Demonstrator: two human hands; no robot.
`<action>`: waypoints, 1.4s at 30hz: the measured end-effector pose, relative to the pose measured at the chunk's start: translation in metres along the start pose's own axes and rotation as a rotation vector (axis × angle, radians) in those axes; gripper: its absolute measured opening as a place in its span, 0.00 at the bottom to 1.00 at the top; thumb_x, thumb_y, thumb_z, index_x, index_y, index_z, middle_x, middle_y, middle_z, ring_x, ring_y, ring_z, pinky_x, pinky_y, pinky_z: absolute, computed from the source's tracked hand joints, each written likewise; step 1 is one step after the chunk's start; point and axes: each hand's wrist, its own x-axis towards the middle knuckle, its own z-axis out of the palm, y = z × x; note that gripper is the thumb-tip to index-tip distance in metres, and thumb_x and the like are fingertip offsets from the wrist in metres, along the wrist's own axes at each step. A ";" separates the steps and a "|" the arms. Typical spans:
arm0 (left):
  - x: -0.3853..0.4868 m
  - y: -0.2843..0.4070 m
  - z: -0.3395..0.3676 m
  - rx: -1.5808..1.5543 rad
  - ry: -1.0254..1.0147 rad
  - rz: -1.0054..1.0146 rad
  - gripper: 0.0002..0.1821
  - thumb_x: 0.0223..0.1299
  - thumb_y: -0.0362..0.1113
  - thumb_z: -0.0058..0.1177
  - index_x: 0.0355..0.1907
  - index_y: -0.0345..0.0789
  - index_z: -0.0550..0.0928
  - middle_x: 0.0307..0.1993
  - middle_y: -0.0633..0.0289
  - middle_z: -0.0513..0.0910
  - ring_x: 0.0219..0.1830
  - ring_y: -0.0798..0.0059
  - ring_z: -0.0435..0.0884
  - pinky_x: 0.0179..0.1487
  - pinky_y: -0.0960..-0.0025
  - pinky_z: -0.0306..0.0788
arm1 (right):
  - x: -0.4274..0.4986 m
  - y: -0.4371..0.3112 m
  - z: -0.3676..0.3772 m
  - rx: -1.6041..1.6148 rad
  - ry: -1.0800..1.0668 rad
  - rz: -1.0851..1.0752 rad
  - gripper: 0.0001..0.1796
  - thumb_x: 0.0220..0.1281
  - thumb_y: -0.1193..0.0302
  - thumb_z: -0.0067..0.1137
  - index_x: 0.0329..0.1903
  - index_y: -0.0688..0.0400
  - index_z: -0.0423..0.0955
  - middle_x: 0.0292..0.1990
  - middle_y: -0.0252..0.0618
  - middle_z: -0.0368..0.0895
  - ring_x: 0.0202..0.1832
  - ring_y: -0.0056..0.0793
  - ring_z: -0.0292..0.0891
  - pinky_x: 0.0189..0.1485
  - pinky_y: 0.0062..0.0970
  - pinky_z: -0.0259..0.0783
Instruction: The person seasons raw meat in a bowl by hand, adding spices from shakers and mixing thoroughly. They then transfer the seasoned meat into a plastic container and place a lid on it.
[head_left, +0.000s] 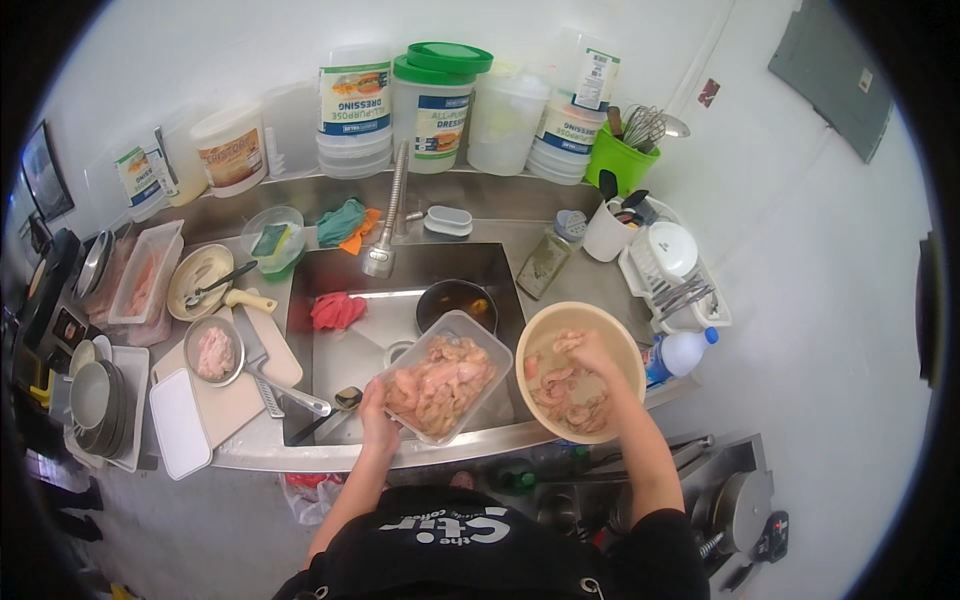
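Observation:
My left hand (379, 417) grips the near left edge of a clear plastic container (493, 335), tilted over the steel sink (300, 390). Raw, pale pink meat pieces (442, 382), which look like chicken, nearly fill it. To the right, a cream plastic basin (530, 409) holds more pieces of the same meat (577, 412). Inside that basin, my right hand (592, 351) has its fingers around a piece of raw meat (568, 340), whose far side shows past the fingertips. Behind the container, a dark pan (439, 300) with liquid sits in the sink, partly hidden.
A flexible faucet (379, 259) hangs over the sink's back edge. Left are a cutting board (225, 416), a strainer with meat (215, 352) and stacked bowls (94, 397). A grater (544, 262), dish rack (675, 255) and bottle (679, 354) stand right. Plastic buckets (442, 112) line the back.

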 end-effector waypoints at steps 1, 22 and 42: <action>0.000 0.001 0.001 -0.003 -0.010 -0.003 0.24 0.71 0.54 0.43 0.59 0.38 0.71 0.53 0.59 0.76 0.55 0.67 0.77 0.55 0.60 0.73 | -0.001 -0.012 -0.006 0.052 0.002 -0.088 0.15 0.47 0.79 0.58 0.42 0.62 0.80 0.34 0.35 0.85 0.35 0.22 0.81 0.33 0.21 0.74; -0.023 0.012 0.009 -0.121 0.241 0.032 0.22 0.70 0.49 0.47 0.55 0.33 0.73 0.49 0.58 0.77 0.52 0.69 0.77 0.56 0.65 0.70 | -0.007 0.011 0.014 -0.321 0.074 -0.229 0.27 0.56 0.61 0.65 0.55 0.62 0.74 0.50 0.49 0.79 0.53 0.38 0.75 0.58 0.35 0.70; -0.022 0.016 0.004 -0.109 0.120 0.082 0.25 0.69 0.50 0.50 0.56 0.32 0.72 0.49 0.58 0.77 0.51 0.70 0.77 0.54 0.63 0.72 | -0.020 0.082 0.030 -0.781 -0.036 -0.227 0.18 0.34 0.73 0.66 0.36 0.54 0.81 0.45 0.51 0.73 0.42 0.54 0.72 0.48 0.48 0.71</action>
